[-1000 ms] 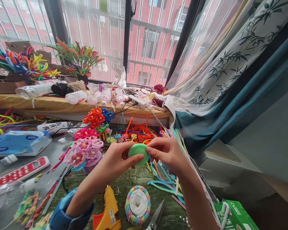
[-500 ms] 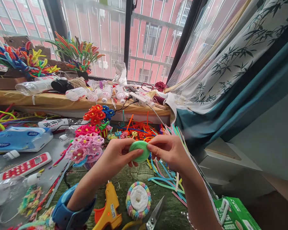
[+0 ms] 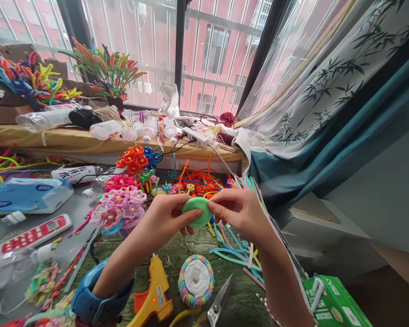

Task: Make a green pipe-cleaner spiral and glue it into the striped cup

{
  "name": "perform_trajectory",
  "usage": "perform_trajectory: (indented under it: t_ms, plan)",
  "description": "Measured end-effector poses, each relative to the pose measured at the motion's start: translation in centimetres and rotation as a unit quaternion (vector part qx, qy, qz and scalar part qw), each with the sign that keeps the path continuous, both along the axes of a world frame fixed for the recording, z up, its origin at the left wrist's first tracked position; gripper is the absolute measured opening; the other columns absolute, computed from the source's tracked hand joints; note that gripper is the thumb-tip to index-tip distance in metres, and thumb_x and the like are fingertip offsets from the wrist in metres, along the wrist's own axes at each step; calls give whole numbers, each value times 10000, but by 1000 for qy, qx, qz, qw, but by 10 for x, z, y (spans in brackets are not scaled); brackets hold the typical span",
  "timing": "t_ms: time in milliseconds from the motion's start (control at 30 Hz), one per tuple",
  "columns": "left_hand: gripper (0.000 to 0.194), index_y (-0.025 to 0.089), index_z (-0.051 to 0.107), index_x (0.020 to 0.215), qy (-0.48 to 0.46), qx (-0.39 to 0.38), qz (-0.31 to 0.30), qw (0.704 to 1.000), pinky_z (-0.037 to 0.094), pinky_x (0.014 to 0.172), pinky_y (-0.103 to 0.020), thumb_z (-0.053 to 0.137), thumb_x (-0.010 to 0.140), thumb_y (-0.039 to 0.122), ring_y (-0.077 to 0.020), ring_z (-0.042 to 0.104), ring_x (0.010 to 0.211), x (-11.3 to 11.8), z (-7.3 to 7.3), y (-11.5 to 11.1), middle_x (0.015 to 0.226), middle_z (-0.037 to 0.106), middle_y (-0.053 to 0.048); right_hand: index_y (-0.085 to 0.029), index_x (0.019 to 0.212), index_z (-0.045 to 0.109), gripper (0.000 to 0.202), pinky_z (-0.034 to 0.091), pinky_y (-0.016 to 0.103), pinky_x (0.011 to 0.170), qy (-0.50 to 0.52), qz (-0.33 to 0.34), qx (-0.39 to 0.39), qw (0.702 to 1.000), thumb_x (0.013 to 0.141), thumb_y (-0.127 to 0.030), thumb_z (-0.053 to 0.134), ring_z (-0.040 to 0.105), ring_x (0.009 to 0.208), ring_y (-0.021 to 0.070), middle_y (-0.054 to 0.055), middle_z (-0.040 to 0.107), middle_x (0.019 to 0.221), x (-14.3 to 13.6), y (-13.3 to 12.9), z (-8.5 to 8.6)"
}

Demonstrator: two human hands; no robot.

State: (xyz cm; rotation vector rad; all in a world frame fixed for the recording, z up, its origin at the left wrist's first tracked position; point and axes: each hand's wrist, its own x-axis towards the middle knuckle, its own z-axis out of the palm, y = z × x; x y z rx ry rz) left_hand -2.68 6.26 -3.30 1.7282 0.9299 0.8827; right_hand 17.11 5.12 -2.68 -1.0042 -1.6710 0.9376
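Note:
A flat light-green coiled disc [image 3: 199, 211], apparently wound from pipe cleaner or cord, is held up over the table between both hands. My left hand [image 3: 172, 213] pinches its left side, thumb across the front face and fingers behind. At its right edge, my right hand [image 3: 236, 211] presses thumb and forefinger together on the rim. Below the hands lies a round pastel fuzzy ring-edged pot [image 3: 196, 280] with a white centre. A yellow hot glue gun [image 3: 155, 293] rests to its left, and open scissors [image 3: 220, 302] lie to its right.
Pink pipe-cleaner flowers [image 3: 119, 206] stand left of my hands. Loose pastel strips [image 3: 230, 250] spread to the right. Farther left are a tissue pack [image 3: 27, 195], a red-and-white calculator-like device [image 3: 37, 234] and plastic bottles. A green box [image 3: 337, 302] sits at lower right, below the curtain [image 3: 357, 113].
The view has shifted slightly. Both hands keep their pinch on the green disc, which has turned only a little if at all.

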Motion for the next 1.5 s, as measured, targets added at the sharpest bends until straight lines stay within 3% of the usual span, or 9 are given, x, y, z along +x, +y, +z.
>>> perform_trajectory:
  t_ms: [733,967,1500]
  plan:
    - [264,147,681,810,13,-1,-3,1000,489,498,-178,664,840,409,-108,636,529,0,-4,3,645,620,32,-173,760,775,129,506,209,488,-31,1,9,999,820,-233,677,622,533,114,34,734,708,0,2,-2]
    - [404,146,637,713,24,59,19,998,478,488,-194,506,918,468,-123,611,510,-1,-1,2,578,615,7,-169,752,771,124,488,221,492,-33,-14,19,999,808,-234,681,610,533,121,37,730,680,0,1,-1]
    - [287,148,667,753,-16,66,50,996,451,457,-180,601,867,404,-109,586,472,-4,1,4,567,624,25,-167,747,750,146,486,233,507,-58,-42,44,996,822,-261,669,621,548,132,37,724,673,0,3,-2]
